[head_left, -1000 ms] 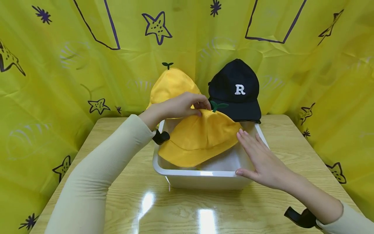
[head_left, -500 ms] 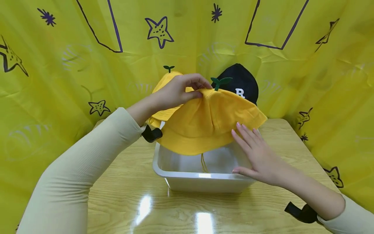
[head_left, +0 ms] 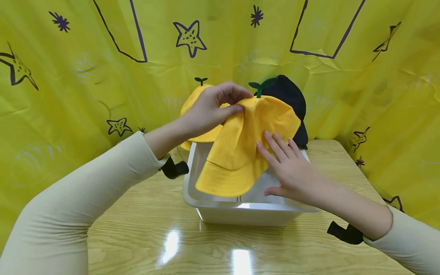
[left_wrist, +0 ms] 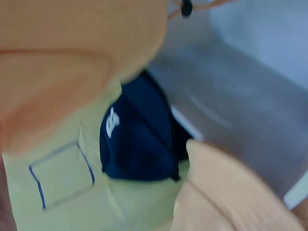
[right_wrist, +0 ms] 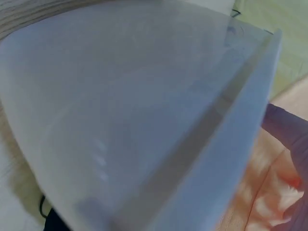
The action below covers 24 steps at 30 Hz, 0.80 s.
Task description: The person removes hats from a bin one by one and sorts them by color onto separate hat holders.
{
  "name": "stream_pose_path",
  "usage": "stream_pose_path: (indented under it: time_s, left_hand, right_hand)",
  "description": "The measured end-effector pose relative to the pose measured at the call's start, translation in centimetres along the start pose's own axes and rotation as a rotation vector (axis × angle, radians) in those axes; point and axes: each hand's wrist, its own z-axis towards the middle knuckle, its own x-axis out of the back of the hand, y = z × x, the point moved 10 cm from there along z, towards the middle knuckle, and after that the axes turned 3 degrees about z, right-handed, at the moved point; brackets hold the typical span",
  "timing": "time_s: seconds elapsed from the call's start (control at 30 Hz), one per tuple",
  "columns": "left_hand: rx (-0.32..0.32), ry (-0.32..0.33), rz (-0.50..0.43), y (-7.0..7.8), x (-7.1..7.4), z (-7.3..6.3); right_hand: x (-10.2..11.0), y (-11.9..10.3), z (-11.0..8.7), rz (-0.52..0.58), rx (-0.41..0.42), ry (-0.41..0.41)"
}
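A yellow bucket hat (head_left: pixel 230 152) with a green sprout (head_left: pixel 261 87) on its crown hangs over the white bin (head_left: pixel 247 217). My left hand (head_left: pixel 218 105) pinches its crown between thumb and fingers, left of the sprout. With fingers spread and nearly straight, my right hand (head_left: pixel 292 172) lies against the right side of the hat, its thumb over the bin. The brim slants down to the left, and a thin cord dangles below it. In the right wrist view, the bin wall (right_wrist: pixel 120 106) hides most of the hat.
Behind my left hand, a second yellow sprout hat (head_left: pixel 192 101) sits at the bin's back left. A black cap (head_left: pixel 290 93) sits at the back right, partly covered by the held hat. The wooden table (head_left: pixel 137 229) meets a yellow patterned curtain (head_left: pixel 220 46).
My left hand has raised the yellow hat up out of the bin. The hat has swung round, its brim now steeper. My right hand has followed it up and left.
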Motion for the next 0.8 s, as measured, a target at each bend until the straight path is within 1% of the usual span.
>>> stream_pose_path:
  time_s: [0.07, 0.13, 0.2, 0.27, 0.37, 0.43, 0.5, 0.53, 0.6, 0.67, 0.73, 0.8]
  left_hand:
    - [0.063, 0.043, -0.007, -0.3, 0.0, -0.6]
    - [0.117, 0.083, -0.016, -0.5, 0.1, -1.1]
    - [0.149, 0.124, -0.036, -0.5, 0.3, -1.6]
    - [0.168, 0.173, -0.066, -0.6, 0.8, -1.9]
    - [0.189, 0.248, -0.164, -0.7, 1.7, -2.1]
    - [0.217, 0.288, -0.242, -1.1, 2.1, -2.3]
    - [0.258, 0.315, -0.326, -1.7, 2.2, -2.4]
    - [0.284, 0.329, -0.358, -2.1, 2.3, -2.5]
    - [0.332, 0.362, -0.409, -3.0, 2.3, -2.9]
    - [0.362, 0.397, -0.459, -3.8, 2.4, -3.2]
    - [0.359, 0.417, -0.508, -4.4, 2.4, -3.4]
    - [0.317, 0.404, -0.543, -4.5, 2.0, -3.6]
  right_hand:
    - [-0.3, -0.5, 0.3, 0.025, 0.011, 0.016]
    - [-0.1, -1.0, 0.5, 0.057, 0.035, 0.07]
    - [0.4, -1.6, 0.5, 0.088, 0.075, 0.156]
    - [1.2, -2.1, 0.3, 0.127, 0.128, 0.252]
    - [2.6, -2.7, -0.3, 0.158, 0.204, 0.416]
    - [3.5, -2.8, -0.8, 0.158, 0.232, 0.523]
    - [4.5, -2.4, -1.1, 0.174, 0.217, 0.612]
    - [4.9, -2.0, -1.2, 0.207, 0.199, 0.639]
    - [5.6, -0.9, -1.1, 0.287, 0.147, 0.673]
    - [6.3, 0.2, -1.0, 0.382, 0.095, 0.698]
    - [6.9, 1.3, -0.9, 0.456, 0.044, 0.733]
    - [7.4, 2.3, -0.9, 0.523, 0.005, 0.781]
